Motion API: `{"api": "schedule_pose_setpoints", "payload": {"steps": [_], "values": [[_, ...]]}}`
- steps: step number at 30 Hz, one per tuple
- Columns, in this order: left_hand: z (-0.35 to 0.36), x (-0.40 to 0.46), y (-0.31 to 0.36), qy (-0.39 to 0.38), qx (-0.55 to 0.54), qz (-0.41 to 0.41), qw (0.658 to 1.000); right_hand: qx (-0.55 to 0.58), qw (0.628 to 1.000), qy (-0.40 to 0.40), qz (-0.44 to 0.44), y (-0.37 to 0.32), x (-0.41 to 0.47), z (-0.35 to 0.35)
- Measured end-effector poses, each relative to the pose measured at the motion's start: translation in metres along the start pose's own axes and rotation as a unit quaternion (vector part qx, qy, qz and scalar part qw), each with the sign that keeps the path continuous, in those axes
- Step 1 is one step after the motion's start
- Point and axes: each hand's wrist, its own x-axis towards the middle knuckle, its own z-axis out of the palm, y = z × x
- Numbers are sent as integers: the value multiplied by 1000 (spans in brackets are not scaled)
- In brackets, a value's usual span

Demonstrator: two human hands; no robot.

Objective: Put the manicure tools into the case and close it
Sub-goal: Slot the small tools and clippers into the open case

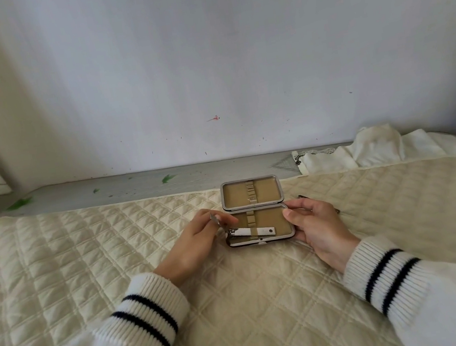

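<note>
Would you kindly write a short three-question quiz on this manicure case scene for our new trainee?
1. True or false: the manicure case lies open on the quilted bedspread.
2. Which tool already sits in the case's near half? A) scissors B) nail clipper C) comb
3. Which hand steadies the case's right edge?

Key:
1. True; both tan-lined halves show.
2. B; the nail clipper lies under the elastic strap.
3. The right hand. The left hand pinches a small metal tool at the case's left edge.
</note>
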Motion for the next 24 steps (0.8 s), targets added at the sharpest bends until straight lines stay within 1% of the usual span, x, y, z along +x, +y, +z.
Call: {"api": "schedule_pose_setpoints", "payload": {"steps": [6, 16, 21, 24], "values": [[9, 3, 0, 18, 39, 1, 999, -5, 1000, 5, -5, 0, -1, 1], [22, 8, -6, 40, 161, -4, 986, -7, 1000, -3, -6, -1, -2, 2], [23, 9, -6, 70, 158, 21, 985, -3, 1000, -7, -7, -1, -3, 2], [22, 9, -8, 72, 172, 29, 982, 1, 1000, -10, -9, -1, -3, 2]]}}
